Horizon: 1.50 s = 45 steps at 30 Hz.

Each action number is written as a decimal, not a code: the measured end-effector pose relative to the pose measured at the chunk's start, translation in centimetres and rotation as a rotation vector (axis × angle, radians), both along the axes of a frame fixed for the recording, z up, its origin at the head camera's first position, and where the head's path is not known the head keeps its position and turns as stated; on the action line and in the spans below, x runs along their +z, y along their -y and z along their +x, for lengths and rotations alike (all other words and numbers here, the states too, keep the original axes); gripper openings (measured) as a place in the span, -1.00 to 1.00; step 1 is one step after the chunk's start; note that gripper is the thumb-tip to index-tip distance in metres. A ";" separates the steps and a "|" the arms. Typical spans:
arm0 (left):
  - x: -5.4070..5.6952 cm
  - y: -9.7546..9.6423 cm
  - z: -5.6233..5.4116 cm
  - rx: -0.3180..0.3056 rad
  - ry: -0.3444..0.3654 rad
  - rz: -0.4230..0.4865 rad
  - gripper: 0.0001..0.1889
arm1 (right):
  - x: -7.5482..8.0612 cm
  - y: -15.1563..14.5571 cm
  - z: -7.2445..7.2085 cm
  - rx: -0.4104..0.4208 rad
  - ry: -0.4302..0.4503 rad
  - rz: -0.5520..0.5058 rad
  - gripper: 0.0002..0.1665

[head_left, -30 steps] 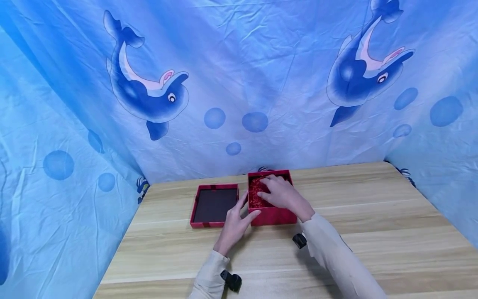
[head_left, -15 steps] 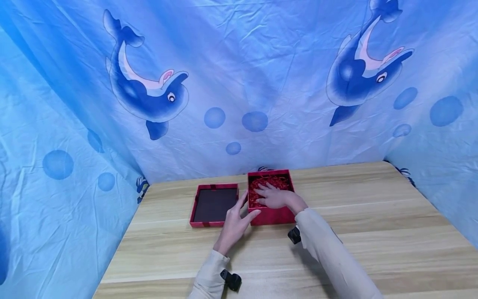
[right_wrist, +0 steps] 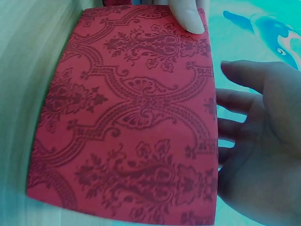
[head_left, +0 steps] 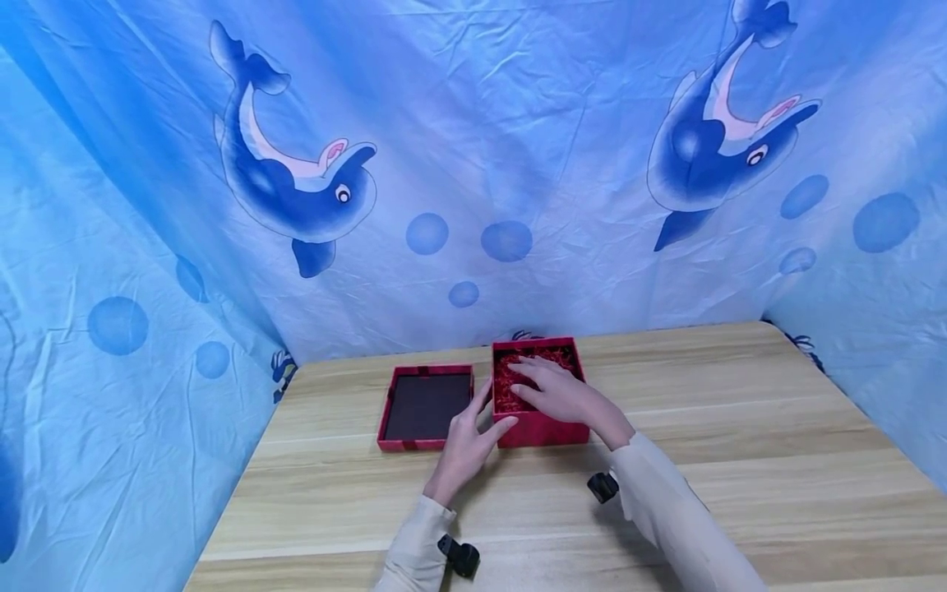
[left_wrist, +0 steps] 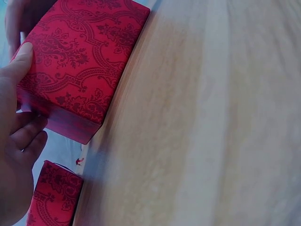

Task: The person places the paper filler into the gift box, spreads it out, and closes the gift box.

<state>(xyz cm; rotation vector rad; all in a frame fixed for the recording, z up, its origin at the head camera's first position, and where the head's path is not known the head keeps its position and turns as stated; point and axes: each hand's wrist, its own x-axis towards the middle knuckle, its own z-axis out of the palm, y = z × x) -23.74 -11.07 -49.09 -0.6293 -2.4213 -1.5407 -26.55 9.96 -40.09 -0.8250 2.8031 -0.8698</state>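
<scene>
A wide table (head_left: 740, 411) with a pale, streaky wood-grain top and a rounded far right corner. Near its far edge, around the middle, stands an upright, open-topped red box (head_left: 547, 430), its sides patterned with darker scrollwork. Just to the left, apart from the box, a shallow red lid (head_left: 410, 446) lies flat, its dark inner face upward.

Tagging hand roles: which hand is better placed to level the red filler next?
Probably the right: the right hand is already over the red filler inside the red box, while the left hand grips the box's near left corner from outside.
</scene>
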 end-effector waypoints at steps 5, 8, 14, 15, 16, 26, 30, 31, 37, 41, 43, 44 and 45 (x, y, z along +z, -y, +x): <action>-0.2 0.0 0.1 0.001 0.019 -0.001 -0.15 | -0.7 -0.8 0.6 -0.005 -0.040 -0.052 -0.40; -0.2 0.0 0.1 0.007 0.018 -0.006 -0.15 | -0.9 -1.1 1.0 -0.017 -0.073 -0.080 -0.40; 0.1 -0.1 0.0 0.005 0.006 0.000 -0.15 | -1.4 -1.6 2.3 -0.050 -0.206 -0.211 -0.46; 0.1 -0.2 0.1 0.004 0.005 0.001 -0.15 | -1.6 -1.6 2.6 -0.050 -0.236 -0.242 -0.47; -0.1 -0.1 0.3 0.006 0.007 0.001 -0.15 | -1.9 -1.5 3.1 -0.049 -0.260 -0.275 -0.49; -0.2 0.5 0.5 0.034 0.045 -0.024 -0.14 | -4.2 -1.1 5.3 -0.038 -0.410 -0.455 -0.61; 0.3 0.0 -0.5 0.010 0.035 -0.028 -0.13 | -4.3 -1.3 5.4 -0.058 -0.477 -0.521 -0.64; 0.5 0.0 -0.6 0.013 0.037 -0.030 -0.13 | -4.4 -1.1 5.5 -0.053 -0.487 -0.531 -0.64; 0.7 0.2 -0.6 0.011 0.047 -0.056 -0.14 | -5.7 -0.6 6.2 -0.025 -0.513 -0.564 -0.61; 0.8 0.5 -0.4 0.011 0.040 -0.071 -0.16 | -6.4 -0.7 6.8 -0.053 -0.484 -0.611 -0.59; 0.9 1.2 -0.1 0.035 0.029 -0.071 -0.18 | -6.6 -0.4 7.1 -0.061 -0.456 -0.642 -0.60; 0.9 1.6 0.1 0.049 0.021 -0.067 -0.19 | -6.8 -0.2 7.1 -0.064 -0.440 -0.655 -0.61; 1.0 2.2 0.4 0.067 0.007 -0.070 -0.20 | -6.8 0.1 7.2 -0.061 -0.420 -0.670 -0.62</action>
